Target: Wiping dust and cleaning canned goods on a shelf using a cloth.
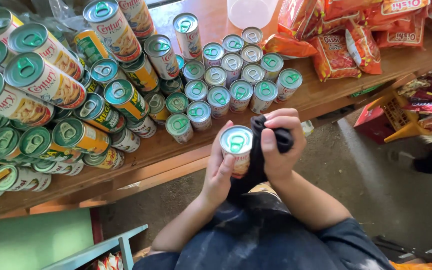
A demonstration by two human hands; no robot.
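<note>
My left hand (219, 172) grips a small can (237, 146) with a silver lid and green pull tab, held upright in front of my chest. My right hand (280, 145) is closed on a black cloth (259, 150) that presses against the can's right side. Both hands hover just in front of the wooden shelf (176, 150). The cloth hangs down between my wrists.
Many cans stand on the shelf: a tidy group (231, 80) straight ahead and tall stacked cans (41, 85) at the left. Orange snack bags (346, 35) lie at the right, a clear plastic tub (251, 11) behind. A crate of packets (411, 107) sits on the floor at the right.
</note>
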